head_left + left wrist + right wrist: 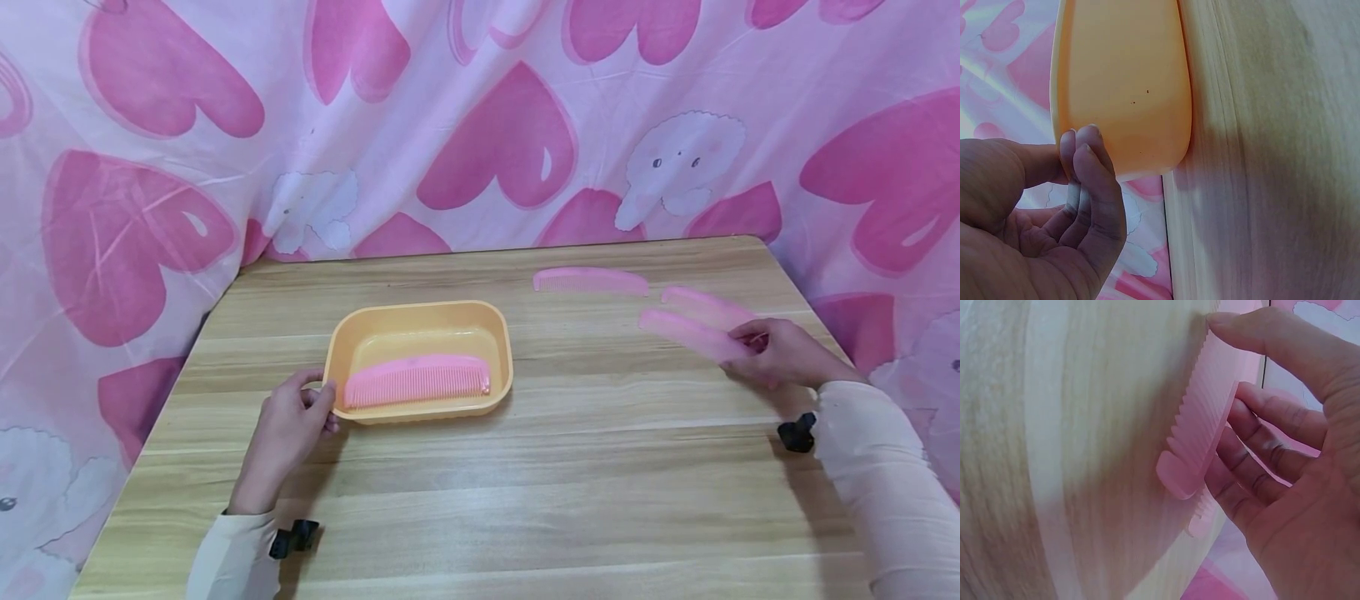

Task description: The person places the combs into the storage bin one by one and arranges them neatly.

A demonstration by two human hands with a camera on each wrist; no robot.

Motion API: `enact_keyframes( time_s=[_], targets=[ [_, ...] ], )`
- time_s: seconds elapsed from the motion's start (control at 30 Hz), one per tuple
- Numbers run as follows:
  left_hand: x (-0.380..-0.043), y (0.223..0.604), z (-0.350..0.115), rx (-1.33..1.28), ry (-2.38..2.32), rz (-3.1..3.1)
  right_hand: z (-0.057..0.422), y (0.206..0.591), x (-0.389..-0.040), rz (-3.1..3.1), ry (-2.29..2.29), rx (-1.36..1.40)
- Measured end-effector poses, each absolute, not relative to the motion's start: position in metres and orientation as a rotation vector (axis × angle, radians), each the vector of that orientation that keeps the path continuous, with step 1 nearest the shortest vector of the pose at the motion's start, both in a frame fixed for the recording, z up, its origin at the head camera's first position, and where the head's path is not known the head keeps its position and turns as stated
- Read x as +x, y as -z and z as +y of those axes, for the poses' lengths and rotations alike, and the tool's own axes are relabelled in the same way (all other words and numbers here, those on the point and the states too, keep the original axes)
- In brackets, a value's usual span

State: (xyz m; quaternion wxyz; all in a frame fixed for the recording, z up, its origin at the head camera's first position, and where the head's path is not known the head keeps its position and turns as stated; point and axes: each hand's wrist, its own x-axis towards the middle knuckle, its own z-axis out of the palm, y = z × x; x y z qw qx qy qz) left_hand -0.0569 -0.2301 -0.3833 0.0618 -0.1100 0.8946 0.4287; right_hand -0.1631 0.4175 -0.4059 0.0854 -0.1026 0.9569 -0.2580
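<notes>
Nearest the camera, along the lower part of the head view, the left sleeve (232, 558) and right sleeve (873, 483) are seen, both cut off by the frame. The yellow-orange plastic tray (420, 318) is pinched at its left end by the left hand (292, 425); inside it one pink comb (416, 377) is laid, teeth toward the person. At the right of the wood-grain tabletop (562, 483), the front comb (684, 332) is gripped by the right hand (783, 354), thumb at the toothed edge, fingers against the spine. The rear comb (705, 304) is set just behind it, the far comb (590, 280) near the back edge.

The grip is best kept light, so that no teeth are bent, and the neighbouring comb should not be dragged along. The tray should be steadied without being tilted.

One end of the rear comb is hidden by the right hand; whether the gripped comb is fully off the tabletop cannot be told.
</notes>
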Motion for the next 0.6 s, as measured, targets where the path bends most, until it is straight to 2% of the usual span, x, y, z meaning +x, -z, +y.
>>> enact_keyframes(
  time_s=[0.6],
  targets=[
    [-0.0572,0.3830,-0.2302,-0.332,-1.295,2.700,0.4121,0.4124,-0.1608,2.902,0.793,-0.312]
  ],
)
